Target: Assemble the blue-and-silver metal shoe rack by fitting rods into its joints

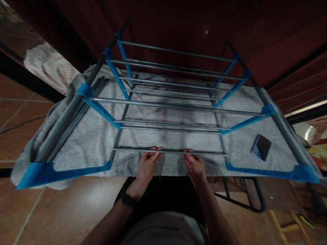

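Note:
A rack of grey metal tubes (pixel 176 106) joined by blue plastic brackets (pixel 102 112) rests on a grey blanket. At its near side, a thin metal rod (pixel 170 151) runs crosswise between two grey tubes. My left hand (pixel 149 163) pinches this rod left of its middle, thumb and fingers closed round it. My right hand (pixel 194 165) grips the same rod a little to the right, also closed. A dark watch or band (pixel 127 199) is on my left wrist. Two near blue brackets (pixel 76 172) reach out toward the outer uprights.
The grey blanket (pixel 143 139) covers the work surface. A phone (pixel 261 147) lies on it at the right. Loose grey tubes (pixel 79 115) lie along the left side. Below right are dark metal legs (pixel 245 195) and a wooden frame (pixel 288 227). A dark red backdrop (pixel 176 23) stands behind.

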`<state>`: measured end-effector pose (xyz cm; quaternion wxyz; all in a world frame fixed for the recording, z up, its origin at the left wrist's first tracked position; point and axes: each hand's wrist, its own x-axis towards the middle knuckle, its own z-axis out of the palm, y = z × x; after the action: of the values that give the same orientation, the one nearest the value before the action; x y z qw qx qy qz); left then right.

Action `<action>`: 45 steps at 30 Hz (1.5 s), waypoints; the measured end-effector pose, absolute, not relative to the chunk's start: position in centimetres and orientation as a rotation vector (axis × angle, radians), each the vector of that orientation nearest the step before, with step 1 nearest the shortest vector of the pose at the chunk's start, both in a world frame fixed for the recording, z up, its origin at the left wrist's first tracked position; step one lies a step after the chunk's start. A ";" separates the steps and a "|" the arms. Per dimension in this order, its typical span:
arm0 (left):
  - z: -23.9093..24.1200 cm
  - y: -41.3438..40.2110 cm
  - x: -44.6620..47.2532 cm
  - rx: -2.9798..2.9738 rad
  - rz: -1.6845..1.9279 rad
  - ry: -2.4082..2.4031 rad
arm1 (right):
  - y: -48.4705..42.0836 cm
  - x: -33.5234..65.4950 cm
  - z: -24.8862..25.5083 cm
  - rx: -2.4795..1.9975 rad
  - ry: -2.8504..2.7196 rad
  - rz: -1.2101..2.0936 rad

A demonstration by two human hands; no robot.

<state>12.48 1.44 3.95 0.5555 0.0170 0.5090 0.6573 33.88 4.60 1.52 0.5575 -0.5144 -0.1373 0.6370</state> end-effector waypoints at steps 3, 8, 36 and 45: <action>3.9 1.7 12.3 0.013 1.539 1.193 | 4.7 33.8 1.6 -1.204 -0.329 1.501; 4.0 2.0 12.0 -0.043 1.522 1.188 | 5.0 33.6 1.8 -1.207 -0.279 1.496; 3.5 1.7 12.2 0.015 1.523 1.158 | 4.9 33.9 1.8 -1.198 -0.278 1.522; 3.9 2.0 12.3 -0.007 1.501 1.214 | 5.0 34.1 1.4 -1.180 -0.256 1.549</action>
<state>12.28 2.04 3.86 0.5694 -0.0029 0.5169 0.6393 34.06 4.95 1.42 0.5551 -0.4998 -0.1084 0.6560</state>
